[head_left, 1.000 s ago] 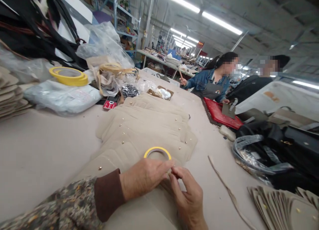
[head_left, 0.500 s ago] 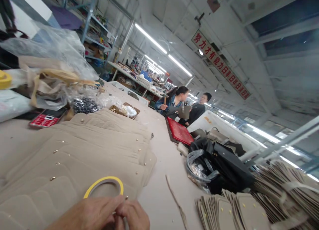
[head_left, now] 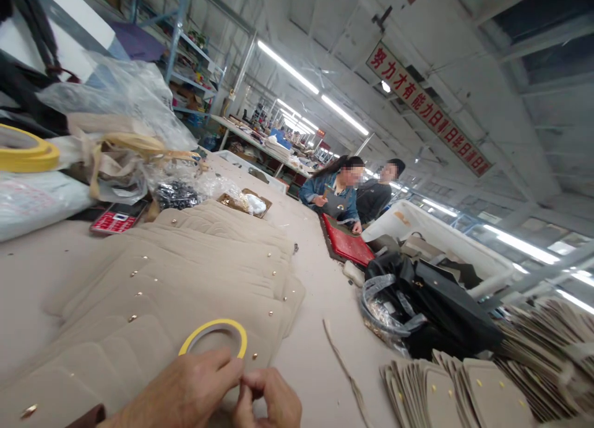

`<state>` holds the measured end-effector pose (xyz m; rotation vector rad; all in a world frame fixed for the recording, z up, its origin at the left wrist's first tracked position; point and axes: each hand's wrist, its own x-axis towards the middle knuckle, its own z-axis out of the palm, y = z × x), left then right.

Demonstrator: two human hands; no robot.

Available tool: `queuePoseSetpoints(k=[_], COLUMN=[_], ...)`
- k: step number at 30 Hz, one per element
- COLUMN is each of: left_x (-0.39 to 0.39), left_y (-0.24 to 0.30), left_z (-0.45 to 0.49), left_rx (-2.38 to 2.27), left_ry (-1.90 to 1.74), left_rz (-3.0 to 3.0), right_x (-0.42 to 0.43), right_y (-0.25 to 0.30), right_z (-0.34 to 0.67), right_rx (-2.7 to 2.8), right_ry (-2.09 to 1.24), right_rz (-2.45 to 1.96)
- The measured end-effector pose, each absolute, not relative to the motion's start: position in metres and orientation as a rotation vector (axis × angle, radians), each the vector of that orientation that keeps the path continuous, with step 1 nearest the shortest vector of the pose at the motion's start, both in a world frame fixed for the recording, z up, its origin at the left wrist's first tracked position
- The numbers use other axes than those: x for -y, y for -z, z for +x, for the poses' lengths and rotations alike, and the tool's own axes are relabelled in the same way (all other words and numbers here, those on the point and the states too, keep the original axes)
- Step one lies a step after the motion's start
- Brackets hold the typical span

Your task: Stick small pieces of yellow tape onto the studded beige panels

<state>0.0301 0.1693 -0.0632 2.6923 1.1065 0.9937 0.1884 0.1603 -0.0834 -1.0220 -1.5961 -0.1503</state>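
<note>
At the bottom of the view my left hand point(head_left: 197, 381) and my right hand point(head_left: 273, 398) meet, fingertips pinched together. What lies between the fingertips is too small and hidden to make out. Directly behind my left hand is a roll of yellow tape point(head_left: 240, 332), its lower part covered by the fingers; I cannot tell whether the hand touches it. Beneath both hands spreads a fanned stack of beige bag panels point(head_left: 199, 286) with rounded edges and small gold-coloured metal studs point(head_left: 133, 318).
A thin beige strip point(head_left: 346, 372) lies right of my hands. Bundled beige pieces point(head_left: 492, 385), a black bag point(head_left: 427, 298) and a red board point(head_left: 346, 241) stand farther right. Tape rolls point(head_left: 28, 159) and plastic bags point(head_left: 125, 88) crowd the left. Two people point(head_left: 336, 190) are beyond the table.
The whole view has shifted slightly, with things appearing farther right. My hands remain pinched together by the tape roll. The co-worker's raised hand with a hammer-like tool has come down.
</note>
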Motion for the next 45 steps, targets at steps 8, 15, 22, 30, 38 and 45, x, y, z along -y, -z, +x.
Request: queuePoseSetpoints(k=[8,15,22,30,38,45], left_x=[-0.15,-0.166,-0.163,-0.164,-0.164,-0.164], left_y=[0.047,0.049,0.053,0.052,0.047,0.046], left_z=[0.039,0.036,0.036,0.035,0.034,0.031], left_rx=[-1.03,-1.305,-1.215,-1.218,-1.218,-1.258], left_ry=[-1.003,-0.493,-0.394,-0.405,-0.322,-0.34], left_rz=[2.821,2.862,2.837,2.818,2.786,2.758], right_x=[-0.149,-0.166,-0.163,-0.163,-0.166,-0.152], right_y=[0.051,0.059,0.069,0.064,0.068,0.076], right_z=[0.205,0.235,0.235,0.225,0.225,0.239], right_rx=[1.218,1.09,1.329,1.792,1.768,1.528], right_ry=[-1.079,-1.179,-1.147,-0.707,-0.574,-0.946], right_rz=[-1.394,-1.521,-1.575,-1.674,-1.803,-1.699])
